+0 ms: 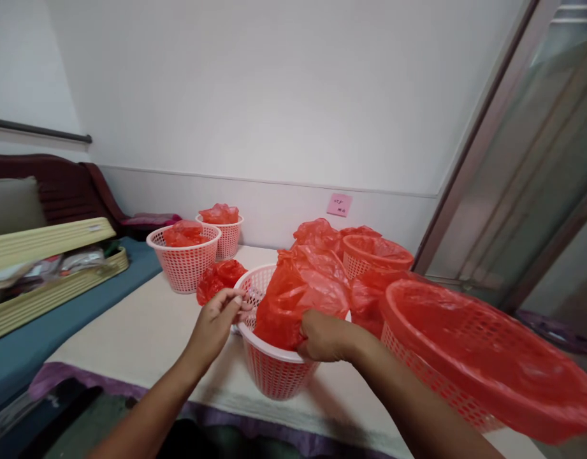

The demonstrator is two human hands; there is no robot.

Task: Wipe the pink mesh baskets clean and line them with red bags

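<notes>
A pale surface (144,331) carried several pink perforated plastic baskets, each with red plastic bag material in or over it. At the centre stood a pink basket (274,370) with a white rim, and a red plastic bag (297,296) bulged up out of it, loosely crumpled and only partly tucked inside. The left hand (215,325) rested at the basket's left rim, its fingers (236,299) pinched at the rim edge; whether they gripped bag film or only the rim could not be told. The right hand (324,336) was clenched around the lower front fold of the red bag, just above the basket's near rim. Behind and left, two more baskets stood touching each other: a wider basket (184,261) and a smaller basket (226,239) farther back, each holding a bunched red bag. A loose crumpled red bag (219,279) lay on the surface between the wider basket and the central one. To the right, a large basket (465,357) fully lined with red film lay tilted close to the camera, and another lined basket (376,254) stood behind it. A pink sticky note (340,204) was stuck on the wall.
</notes>
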